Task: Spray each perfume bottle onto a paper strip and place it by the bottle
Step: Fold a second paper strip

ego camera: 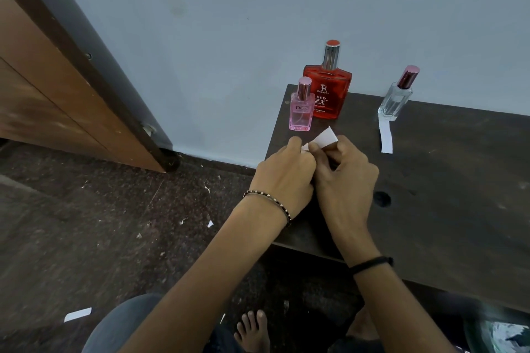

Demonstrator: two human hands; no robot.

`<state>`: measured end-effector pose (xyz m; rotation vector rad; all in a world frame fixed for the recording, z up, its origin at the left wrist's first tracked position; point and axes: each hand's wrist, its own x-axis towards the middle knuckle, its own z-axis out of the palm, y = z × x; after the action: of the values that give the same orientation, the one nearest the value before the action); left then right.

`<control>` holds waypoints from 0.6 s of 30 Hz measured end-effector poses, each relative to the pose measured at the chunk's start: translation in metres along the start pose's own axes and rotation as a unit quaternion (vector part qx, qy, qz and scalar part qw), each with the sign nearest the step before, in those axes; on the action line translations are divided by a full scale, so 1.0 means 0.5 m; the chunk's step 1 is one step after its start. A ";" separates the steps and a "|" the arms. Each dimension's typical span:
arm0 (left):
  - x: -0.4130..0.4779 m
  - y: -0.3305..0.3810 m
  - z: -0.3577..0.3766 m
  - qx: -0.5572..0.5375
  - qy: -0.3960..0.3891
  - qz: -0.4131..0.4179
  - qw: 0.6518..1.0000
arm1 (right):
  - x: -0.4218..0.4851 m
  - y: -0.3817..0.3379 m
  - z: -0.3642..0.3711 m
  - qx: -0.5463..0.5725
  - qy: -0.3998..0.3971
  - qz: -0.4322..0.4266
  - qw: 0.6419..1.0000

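While both hands pinch one small paper strip (324, 139) over the dark surface (444, 180), the left hand (284, 172) and right hand (344, 178) touch. The pink bottle (300, 107) and red bottle (328, 89) stand just behind. Another strip (385, 135) lies by the clear bottle (397, 97).

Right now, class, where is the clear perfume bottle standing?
In the head view, the clear bottle stands at the table's back edge by the wall, right of the red bottle, a paper strip before it.
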<state>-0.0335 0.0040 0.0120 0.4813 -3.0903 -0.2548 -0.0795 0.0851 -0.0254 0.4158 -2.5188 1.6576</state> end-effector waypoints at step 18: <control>0.015 -0.027 0.024 -0.159 0.102 -0.018 0.982 | 0.040 0.019 -0.057 -0.044 0.032 -0.007 0.998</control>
<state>-0.0370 -0.0089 -0.0024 0.5137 -2.7708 -0.6422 -0.1033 0.1111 -0.0177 0.3638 -2.5253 1.5221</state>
